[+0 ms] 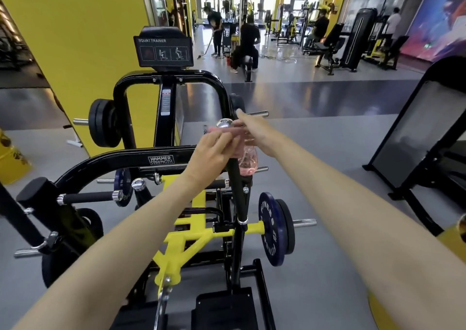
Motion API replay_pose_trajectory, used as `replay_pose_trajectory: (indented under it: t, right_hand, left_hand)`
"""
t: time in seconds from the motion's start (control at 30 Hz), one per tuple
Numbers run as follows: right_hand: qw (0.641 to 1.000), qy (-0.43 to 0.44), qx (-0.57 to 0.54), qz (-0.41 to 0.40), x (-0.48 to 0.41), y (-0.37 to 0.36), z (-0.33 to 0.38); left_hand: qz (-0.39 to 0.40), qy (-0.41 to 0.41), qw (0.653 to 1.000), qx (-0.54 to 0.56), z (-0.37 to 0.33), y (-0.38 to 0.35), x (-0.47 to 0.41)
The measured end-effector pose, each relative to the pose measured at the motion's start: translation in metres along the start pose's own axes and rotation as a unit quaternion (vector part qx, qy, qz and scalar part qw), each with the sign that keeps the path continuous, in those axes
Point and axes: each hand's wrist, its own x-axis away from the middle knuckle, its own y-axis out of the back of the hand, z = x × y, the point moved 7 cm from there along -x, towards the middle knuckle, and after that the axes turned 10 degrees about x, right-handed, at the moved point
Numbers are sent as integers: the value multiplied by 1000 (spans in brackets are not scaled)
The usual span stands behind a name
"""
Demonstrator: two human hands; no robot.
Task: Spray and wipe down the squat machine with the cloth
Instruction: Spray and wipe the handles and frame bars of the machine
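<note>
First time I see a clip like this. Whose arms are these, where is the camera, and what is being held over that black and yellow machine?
The single picture comes from a camera worn on a person's head, looking down along both bare arms. Below stands the black and yellow squat machine on a gym floor. The left hand holds a pink cloth against the chrome-capped black handle. The right hand grips a clear pink-tinted spray bottle.

Frame (121,162) gleaming glossy black painted metal. Cap (225,122) shining as polished chrome. Grip (237,193) looking matt black, rubbery. Cloth (238,144) looking soft pink fabric. Bottle (249,162) showing clear pink-tinted plastic. Plate (268,226) looking matt blue rubber. Floor (340,203) reflecting light, smooth grey.
</note>
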Motion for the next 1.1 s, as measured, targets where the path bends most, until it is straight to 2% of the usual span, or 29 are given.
replay_pose_trajectory:
  t: [0.07, 0.23, 0.3, 0.37, 0.47, 0.57, 0.73, 0.83, 0.93, 1.1]
  right_hand:
    - [1000, -2, 16, -1, 0, -4, -1]
    - [999, 27, 16, 8, 0, -13, -6]
    - [999, 31, 8, 7, -1, -15, -7]
    - [999, 31, -7, 0, 1, -19, -5]
    - [1000, 17, -19, -16, 0, -28, -8]
    - [999, 13, -28, -12, -3, -35, -9]
    - [1000, 17, 4, -3, -4, -34, -10]
    - [1000, -2, 12, -25, -6, -36, -15]
    - [999, 17, 4, -32, -11, -40, -15]
    - [999, 13, -19, -39, -14, -42, -17]
  left_hand:
    - [48, -58, 994, -75, -1, -23, 16]
    - [66, -8, 997, -42, -19, -28, 24]
    - [103, -44, 992, -59, -27, -38, 36]
    - [92, -93, 987, -94, -30, -50, 49]
    - [130, -93, 981, -112, -33, -69, 59]
    - [208, -123, 960, -145, -39, -93, 82]
    - [319, -123, 929, -141, -39, -125, 114]
    - [347, -139, 917, -137, -35, -147, 130]
    - [410, -121, 896, -120, -34, -168, 146]
    - [415, -181, 880, -142, -44, -198, 167]
